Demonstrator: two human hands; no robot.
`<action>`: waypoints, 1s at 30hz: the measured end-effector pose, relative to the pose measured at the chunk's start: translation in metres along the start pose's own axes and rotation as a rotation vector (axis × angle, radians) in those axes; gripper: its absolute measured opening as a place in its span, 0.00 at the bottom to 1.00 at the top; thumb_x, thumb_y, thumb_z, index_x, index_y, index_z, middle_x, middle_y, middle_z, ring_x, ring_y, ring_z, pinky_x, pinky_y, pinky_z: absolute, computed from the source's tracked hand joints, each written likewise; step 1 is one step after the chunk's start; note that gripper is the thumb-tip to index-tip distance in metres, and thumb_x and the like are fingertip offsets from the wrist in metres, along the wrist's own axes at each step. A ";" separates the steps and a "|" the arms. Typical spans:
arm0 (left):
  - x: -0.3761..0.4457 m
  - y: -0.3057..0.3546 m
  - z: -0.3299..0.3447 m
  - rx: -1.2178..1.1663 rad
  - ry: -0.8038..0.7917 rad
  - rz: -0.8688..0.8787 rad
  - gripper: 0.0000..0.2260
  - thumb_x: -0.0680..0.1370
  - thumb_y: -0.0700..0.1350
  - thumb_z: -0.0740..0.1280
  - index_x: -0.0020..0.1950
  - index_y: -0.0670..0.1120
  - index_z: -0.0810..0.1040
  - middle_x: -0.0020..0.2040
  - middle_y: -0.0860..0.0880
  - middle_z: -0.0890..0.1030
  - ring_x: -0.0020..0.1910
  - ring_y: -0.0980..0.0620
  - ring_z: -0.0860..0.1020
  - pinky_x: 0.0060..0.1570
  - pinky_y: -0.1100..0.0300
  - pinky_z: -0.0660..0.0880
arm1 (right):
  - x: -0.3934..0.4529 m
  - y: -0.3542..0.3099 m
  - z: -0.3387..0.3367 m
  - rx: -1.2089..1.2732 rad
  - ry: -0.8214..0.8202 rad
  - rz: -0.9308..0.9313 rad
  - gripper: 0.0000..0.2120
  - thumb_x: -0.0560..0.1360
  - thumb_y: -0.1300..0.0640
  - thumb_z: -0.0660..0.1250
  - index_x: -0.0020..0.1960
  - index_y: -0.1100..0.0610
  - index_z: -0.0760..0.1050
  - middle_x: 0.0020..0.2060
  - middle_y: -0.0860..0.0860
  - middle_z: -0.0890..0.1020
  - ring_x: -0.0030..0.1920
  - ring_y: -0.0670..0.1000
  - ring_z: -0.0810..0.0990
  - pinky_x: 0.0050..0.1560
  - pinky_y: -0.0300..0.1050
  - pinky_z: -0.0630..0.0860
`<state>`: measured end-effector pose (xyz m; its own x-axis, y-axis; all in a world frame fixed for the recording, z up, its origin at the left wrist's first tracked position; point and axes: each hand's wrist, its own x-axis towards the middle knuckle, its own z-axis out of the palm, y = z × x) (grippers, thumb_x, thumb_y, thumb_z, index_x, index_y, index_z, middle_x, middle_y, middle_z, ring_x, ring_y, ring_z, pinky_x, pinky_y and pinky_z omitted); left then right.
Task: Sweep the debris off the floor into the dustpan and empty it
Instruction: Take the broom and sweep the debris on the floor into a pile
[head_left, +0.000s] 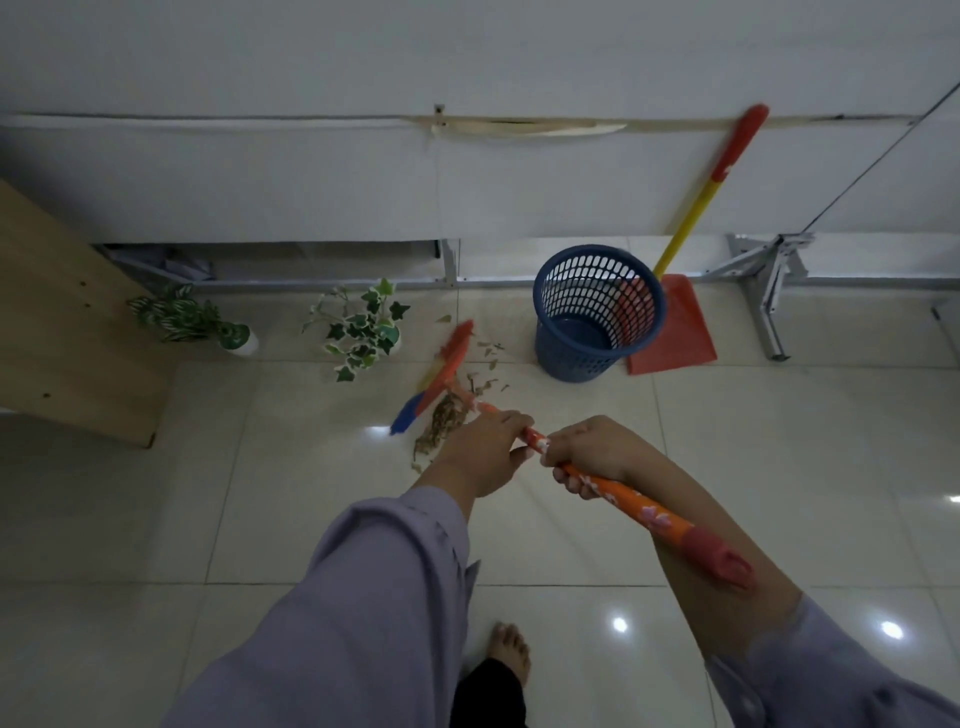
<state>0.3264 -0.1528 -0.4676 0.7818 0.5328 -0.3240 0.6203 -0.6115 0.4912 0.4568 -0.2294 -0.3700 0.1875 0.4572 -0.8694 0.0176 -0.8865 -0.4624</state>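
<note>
Both my hands grip an orange flowered broom handle (639, 506). My left hand (483, 452) holds it lower down, my right hand (597, 457) just behind it. The broom's red and blue head (441, 376) rests on the tiled floor among dry leaf debris (447, 421); more bits (488, 358) lie scattered just beyond it. A red dustpan (675, 332) with a yellow and red handle leans against the white wall, to the right of a blue mesh bin (597, 312).
Two small potted plants (192, 319) (363, 330) stand on the floor by the wall, left of the debris. A wooden panel (62, 322) juts in at left. A metal leg frame (774, 291) stands at right. My bare foot (511, 654) is below.
</note>
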 end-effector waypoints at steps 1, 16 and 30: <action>0.006 -0.002 -0.004 -0.009 0.011 -0.003 0.20 0.80 0.49 0.62 0.71 0.48 0.67 0.71 0.49 0.71 0.69 0.47 0.70 0.64 0.52 0.71 | 0.004 -0.006 0.000 0.008 0.009 -0.014 0.15 0.74 0.66 0.65 0.59 0.70 0.77 0.29 0.55 0.75 0.21 0.47 0.71 0.23 0.34 0.68; 0.097 -0.082 -0.028 0.007 -0.014 -0.107 0.21 0.80 0.50 0.60 0.72 0.46 0.66 0.71 0.47 0.71 0.67 0.44 0.72 0.62 0.49 0.73 | 0.124 -0.097 0.012 -0.053 0.016 0.038 0.04 0.74 0.65 0.65 0.45 0.66 0.76 0.32 0.58 0.77 0.25 0.49 0.72 0.24 0.38 0.70; 0.088 -0.041 -0.055 -0.145 0.038 0.064 0.12 0.75 0.51 0.68 0.56 0.47 0.78 0.53 0.49 0.80 0.53 0.49 0.77 0.53 0.51 0.75 | 0.035 -0.102 -0.023 -0.084 0.038 0.085 0.07 0.75 0.63 0.64 0.50 0.65 0.77 0.30 0.54 0.76 0.23 0.46 0.71 0.23 0.34 0.68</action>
<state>0.3663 -0.0485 -0.4716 0.8148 0.5186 -0.2590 0.5514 -0.5554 0.6225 0.4838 -0.1242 -0.3496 0.2286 0.3783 -0.8970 0.0822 -0.9256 -0.3695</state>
